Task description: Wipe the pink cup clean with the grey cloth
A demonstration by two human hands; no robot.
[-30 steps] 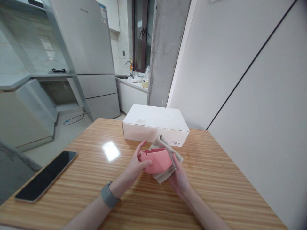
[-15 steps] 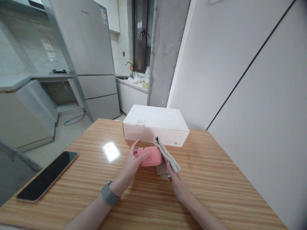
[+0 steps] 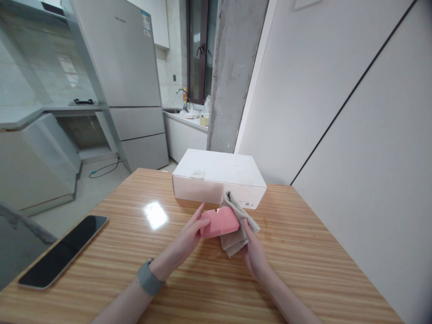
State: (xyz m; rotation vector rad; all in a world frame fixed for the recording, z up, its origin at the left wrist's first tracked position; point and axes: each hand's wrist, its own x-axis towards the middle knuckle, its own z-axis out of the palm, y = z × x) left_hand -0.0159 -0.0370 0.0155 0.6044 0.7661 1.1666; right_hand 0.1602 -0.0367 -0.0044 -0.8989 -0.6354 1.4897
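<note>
My left hand (image 3: 186,237) grips the left side of a pink bowl-like dish (image 3: 219,222), turned so its flat base faces up, just above the wooden table (image 3: 303,252). A grey band sits on that wrist. My right hand (image 3: 254,253) holds a beige cloth (image 3: 236,225) pressed against the dish's right side; its fingers are wrapped in the cloth. A white cardboard box (image 3: 218,179) lies closed right behind the dish.
A dark tablet (image 3: 64,250) lies at the table's left edge. The white wall (image 3: 354,112) runs along the right side. Beyond the table stand a concrete pillar (image 3: 232,72), a fridge (image 3: 124,81) and a kitchen counter with a sink (image 3: 185,112).
The dish has been turned from open-side-up to base-up in my left hand. The cloth has slid round its right side, and both hands have shifted a little away from me.
</note>
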